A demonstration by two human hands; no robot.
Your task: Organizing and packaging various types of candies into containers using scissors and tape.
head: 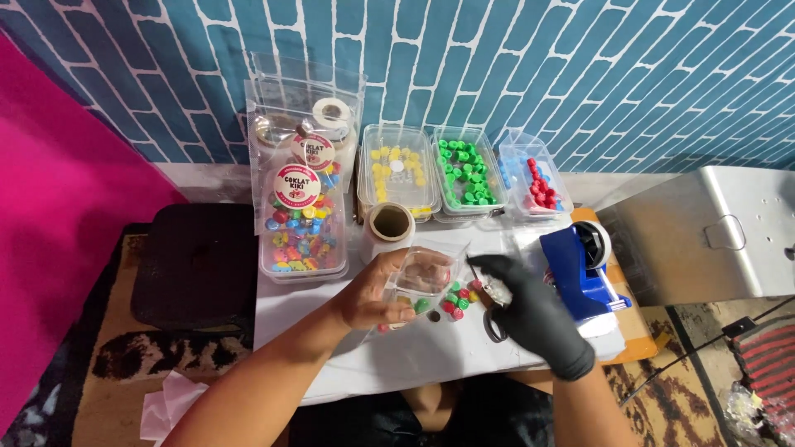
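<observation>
My left hand, bare, holds a small clear plastic bag open over the white table. My right hand wears a black glove and pinches something small and pale at the bag's mouth; what it is cannot be made out. Several loose red, green and yellow candies lie on the table just under the bag. A pair of black-handled scissors lies partly hidden beneath my right hand.
Clear tubs of yellow candies, green candies and red and blue candies stand at the back. Filled labelled bags sit at left, a roll behind my hand. A blue tape dispenser and a metal box are at right.
</observation>
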